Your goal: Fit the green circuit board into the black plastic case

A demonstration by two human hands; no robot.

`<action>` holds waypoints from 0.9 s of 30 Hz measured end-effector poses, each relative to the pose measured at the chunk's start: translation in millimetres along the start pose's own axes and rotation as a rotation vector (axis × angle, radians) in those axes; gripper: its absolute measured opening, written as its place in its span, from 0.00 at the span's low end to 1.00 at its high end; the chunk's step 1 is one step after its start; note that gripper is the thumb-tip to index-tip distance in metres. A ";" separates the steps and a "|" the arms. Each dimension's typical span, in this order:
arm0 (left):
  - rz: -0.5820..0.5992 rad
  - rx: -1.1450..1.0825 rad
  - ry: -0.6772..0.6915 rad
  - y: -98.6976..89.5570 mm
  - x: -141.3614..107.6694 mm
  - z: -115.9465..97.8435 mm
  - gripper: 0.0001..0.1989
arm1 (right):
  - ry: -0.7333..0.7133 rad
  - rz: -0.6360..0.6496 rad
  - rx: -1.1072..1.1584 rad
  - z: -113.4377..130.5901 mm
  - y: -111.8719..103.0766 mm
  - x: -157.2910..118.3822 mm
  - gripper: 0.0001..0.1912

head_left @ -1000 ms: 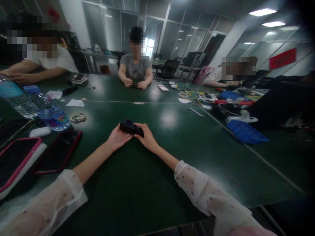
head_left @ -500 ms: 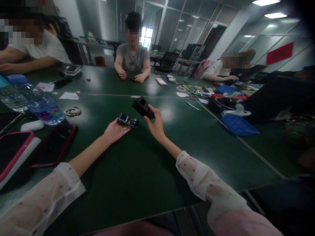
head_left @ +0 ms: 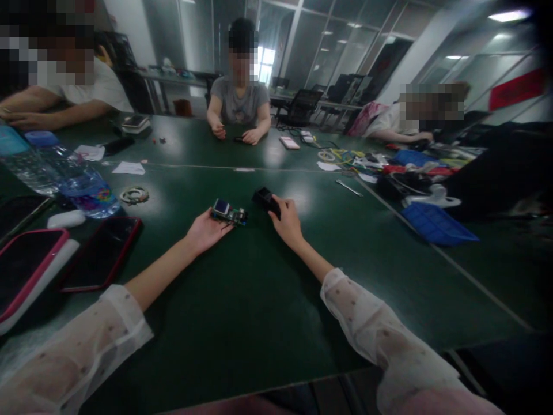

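Note:
A small circuit board (head_left: 231, 214) with a little screen rests on the fingers of my left hand (head_left: 206, 231), just above the green table (head_left: 242, 311). The thumb lies at the board's left end. My right hand (head_left: 287, 220) grips a black plastic case (head_left: 264, 198) by its near right end, fingers wrapped round it. The case looks hollow on its upper side and is low over the table; whether it touches the surface I cannot tell. A short gap separates board and case.
At left lie phones (head_left: 103, 253), a white earphone case (head_left: 66, 219), water bottles (head_left: 88, 190) and a coiled cable (head_left: 134, 195). To the right are a wrench (head_left: 349, 188), a blue tray (head_left: 438, 223) and tangled cables (head_left: 341, 157). A person (head_left: 239, 95) sits opposite; others sit at both sides.
My right hand has lowered the black case towards the table and turned it flatter. My left hand still holds the board in nearly the same pose. The whole view has shifted slightly.

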State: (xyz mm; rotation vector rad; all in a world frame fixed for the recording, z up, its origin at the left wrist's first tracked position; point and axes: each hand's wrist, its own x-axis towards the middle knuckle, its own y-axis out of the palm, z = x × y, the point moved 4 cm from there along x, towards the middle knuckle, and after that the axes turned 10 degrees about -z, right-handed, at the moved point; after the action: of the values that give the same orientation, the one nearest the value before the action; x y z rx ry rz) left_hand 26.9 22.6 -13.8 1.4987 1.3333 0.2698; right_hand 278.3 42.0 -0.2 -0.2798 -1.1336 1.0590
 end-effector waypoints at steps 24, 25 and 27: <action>-0.027 0.044 0.022 0.9 -0.8 0.6 0.24 | -0.114 -0.016 -0.196 17.8 -0.4 -0.7 0.24; -0.027 0.042 0.025 0.8 -1.0 0.5 0.24 | -0.107 -0.019 -0.199 17.8 -0.2 -0.7 0.24; -0.020 0.045 0.026 0.9 -1.5 0.6 0.24 | -0.101 -0.025 -0.196 17.9 -0.1 -0.8 0.26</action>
State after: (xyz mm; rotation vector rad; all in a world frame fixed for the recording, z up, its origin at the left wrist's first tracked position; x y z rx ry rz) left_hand 27.4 21.2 -12.7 1.5229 1.3822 0.2490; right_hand 263.3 35.7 7.5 -0.3689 -1.3313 0.9497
